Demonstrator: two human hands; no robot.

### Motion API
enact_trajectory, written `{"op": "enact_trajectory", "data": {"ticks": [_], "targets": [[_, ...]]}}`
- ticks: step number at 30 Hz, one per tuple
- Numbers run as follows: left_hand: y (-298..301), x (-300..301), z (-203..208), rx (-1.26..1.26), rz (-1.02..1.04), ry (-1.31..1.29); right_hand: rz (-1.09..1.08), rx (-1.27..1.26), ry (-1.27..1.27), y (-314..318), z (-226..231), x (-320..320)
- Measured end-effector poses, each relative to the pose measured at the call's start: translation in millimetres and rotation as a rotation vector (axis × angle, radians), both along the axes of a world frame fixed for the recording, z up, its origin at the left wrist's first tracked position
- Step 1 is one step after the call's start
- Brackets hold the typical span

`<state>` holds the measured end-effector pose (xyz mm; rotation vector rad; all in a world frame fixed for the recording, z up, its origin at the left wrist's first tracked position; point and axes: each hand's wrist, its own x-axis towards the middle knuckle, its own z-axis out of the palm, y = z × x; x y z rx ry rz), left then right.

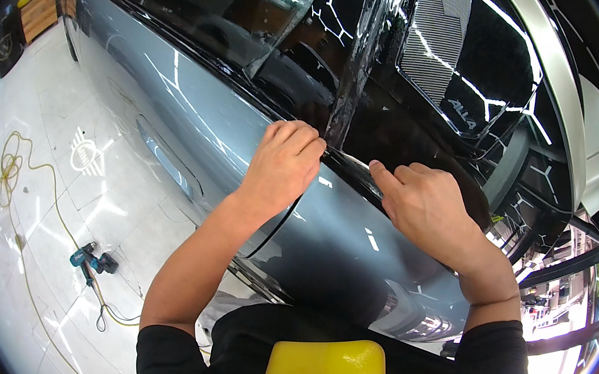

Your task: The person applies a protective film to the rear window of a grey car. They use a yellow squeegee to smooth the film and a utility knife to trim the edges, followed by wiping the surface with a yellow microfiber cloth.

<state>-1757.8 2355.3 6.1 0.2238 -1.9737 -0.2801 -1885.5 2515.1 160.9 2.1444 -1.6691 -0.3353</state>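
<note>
Both hands are at the lower window edge of a grey-blue car door [235, 132]. My left hand [284, 161] is closed, its fingertips pinched at the black window trim [357, 181] near the foot of a dark, glossy pillar [365, 45]. What it pinches is too small to make out. My right hand [425, 203] is a little to the right, its index finger stretched along the trim and the others curled in. Its thumb and whatever it may hold are hidden. A thin, shiny strip [353, 161] shows between the hands.
On the pale tiled floor [35, 237] at left lie a teal and black cordless heat gun [93, 261] and a tangled yellow cord [13, 169]. A yellow flat panel [322, 371] sits against my front. Dark rear glass [437, 34] and a silver roof strip [544, 52] curve past at right.
</note>
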Motion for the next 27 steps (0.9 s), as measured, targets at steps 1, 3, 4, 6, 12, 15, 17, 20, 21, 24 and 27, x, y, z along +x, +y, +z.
{"op": "enact_trajectory", "data": {"ticks": [1,3,4,6,12,15,17,20,21,24,27], "targets": [[0,0,0,0.014,-0.013,0.008,-0.006,-0.005,0.001,1,-1,0],[-1,1,1,0.016,-0.017,0.012,-0.008,-0.022,-0.04,2,0,-1],[-1,1,1,0.018,-0.02,0.015,-0.003,-0.034,-0.082,2,1,-1],[-2,2,-3,0.052,-0.044,0.045,-0.06,-0.083,-0.209,3,6,0],[3,2,1,0.008,0.02,0.001,-0.247,-0.301,-0.842,5,5,-17],[3,2,1,0.019,0.021,-0.021,-0.252,-0.199,-1.062,-3,1,-17],[1,0,1,0.041,0.004,-0.015,-0.269,-0.174,-1.073,-11,-9,-19],[-2,0,2,0.075,-0.024,-0.006,-0.253,-0.356,-1.139,-31,-35,-6],[-3,2,2,0.082,-0.029,-0.001,-0.388,-0.342,-1.243,-36,-40,2],[-5,4,1,0.096,-0.043,-0.002,-0.398,-0.366,-1.01,-47,-71,10],[-5,4,-4,0.11,-0.074,0.003,-0.666,-0.425,-0.813,-60,-80,30]]}}
